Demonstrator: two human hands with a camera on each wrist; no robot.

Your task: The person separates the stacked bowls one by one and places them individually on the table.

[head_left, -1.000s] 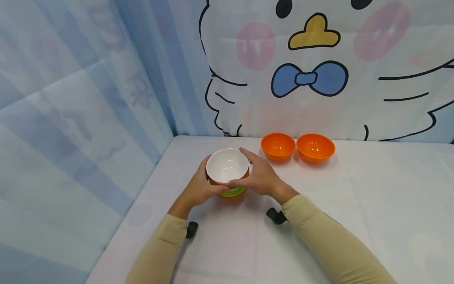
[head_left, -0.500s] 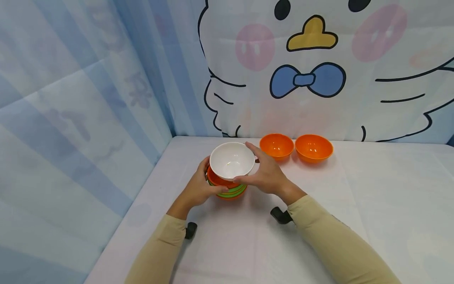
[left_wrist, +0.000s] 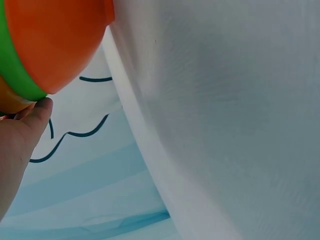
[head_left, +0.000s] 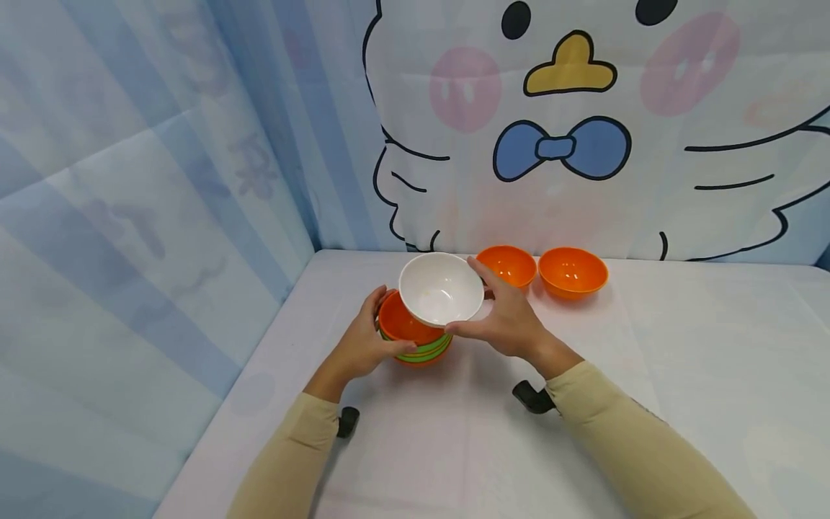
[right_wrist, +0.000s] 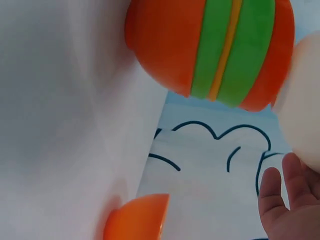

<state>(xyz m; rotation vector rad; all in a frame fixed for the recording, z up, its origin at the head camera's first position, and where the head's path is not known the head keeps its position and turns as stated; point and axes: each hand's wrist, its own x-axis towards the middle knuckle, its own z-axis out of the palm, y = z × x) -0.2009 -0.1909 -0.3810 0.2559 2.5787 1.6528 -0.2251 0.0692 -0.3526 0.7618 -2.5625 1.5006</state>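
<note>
My left hand grips the side of a stack of nested bowls, with its thumb on the near side. An orange bowl is on top; the right wrist view shows green, yellow-orange and orange layers in the stack. My right hand holds a white bowl by its right side, thumb in front and fingers behind. The white bowl hangs tilted just above and right of the stack. Part of the left hand shows beneath the stack's rim in the left wrist view.
Two orange bowls stand side by side at the table's back edge, the left one partly behind my right hand. A white cloth covers the table. A printed curtain rises behind, and another hangs on the left.
The white bowl has come up off the top of the stack and moved right in my right hand, baring the orange bowl. My left hand stays on the stack.
</note>
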